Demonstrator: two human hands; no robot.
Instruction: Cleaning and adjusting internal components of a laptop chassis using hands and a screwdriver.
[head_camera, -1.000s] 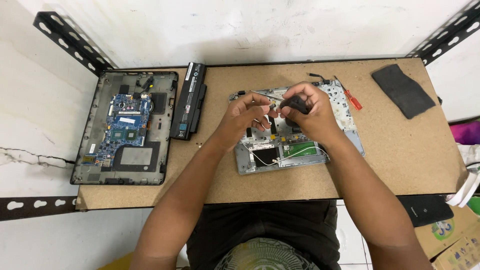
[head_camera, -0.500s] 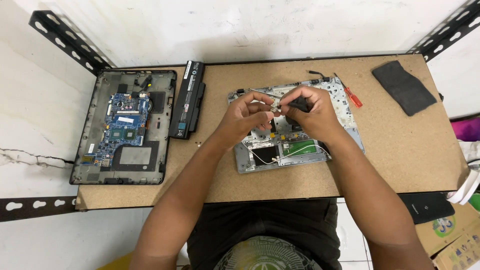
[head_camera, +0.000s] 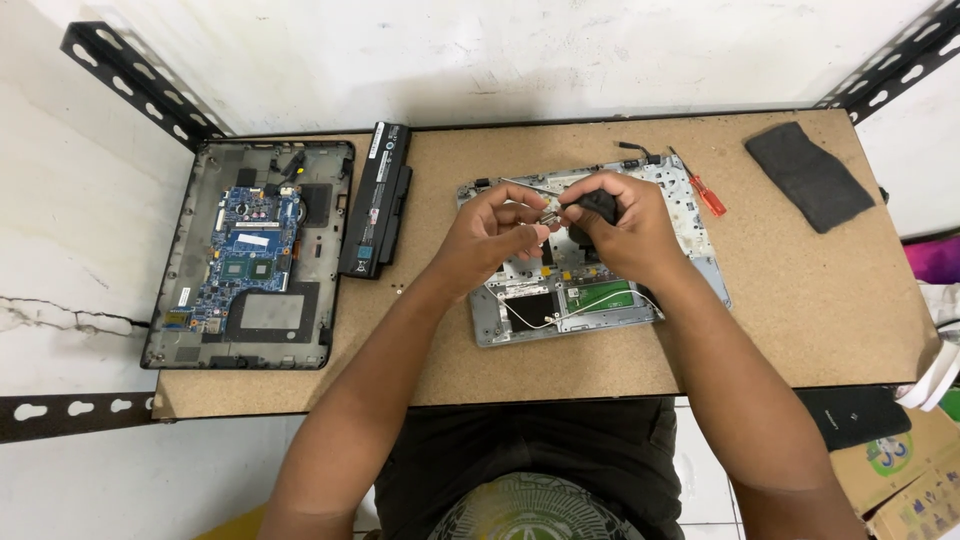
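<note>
1. At the middle of the desk (head_camera: 420, 340), a silver-grey laptop shell (head_camera: 600, 300) lies open side up, a flat slab of metal and plastic with a green board strip, a dark patch and a thin white cable inside; its long axis runs left to right, slightly tilted, with the far edge toward the wall.
2. Above the shell, the left hand (head_camera: 490, 235) has its fingers pinched together on a small metallic part (head_camera: 550, 208); how firm the grip is cannot be told.
3. The right hand (head_camera: 625, 230) is closed around a black-handled tool (head_camera: 598, 205) that points left toward that part.
4. Compared with half a second ago, both hands keep nearly the same place over the shell's upper half.
5. Just right of the shell lies a red-handled screwdriver (head_camera: 708, 195), farther right a dark, soft-looking pad (head_camera: 808, 175).
6. To the left, a long black battery (head_camera: 376, 200) lies lengthwise beside an opened laptop base (head_camera: 250, 255) with a blue circuit board.
</note>
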